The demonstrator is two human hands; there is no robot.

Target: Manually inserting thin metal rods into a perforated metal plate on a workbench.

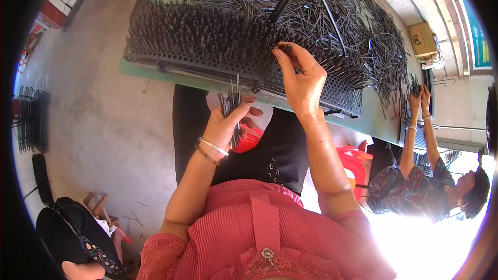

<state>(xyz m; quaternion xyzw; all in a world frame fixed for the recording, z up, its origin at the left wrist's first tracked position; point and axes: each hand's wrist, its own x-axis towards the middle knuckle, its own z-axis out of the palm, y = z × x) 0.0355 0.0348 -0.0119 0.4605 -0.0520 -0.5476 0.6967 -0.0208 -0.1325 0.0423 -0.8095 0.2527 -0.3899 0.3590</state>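
Head view: we find the left hand (228, 124) clasping a bundle of thin, stiff, light dark metal pins (230, 105) near the body, gripped mid-length, while the right hand (301, 75) pinches one pin into the far black perforated rack (207, 41).

Bright daylight throughout — blown-out white glare at the lower right washes out detail there — with black fisheye corners, bent straight edges and a sharp centre.

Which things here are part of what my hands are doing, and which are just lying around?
In use: left hand holding a bundle of pins; right hand at the pin-filled rack; loose pin pile.
Lying about: red stool, cardboard box, black bag.
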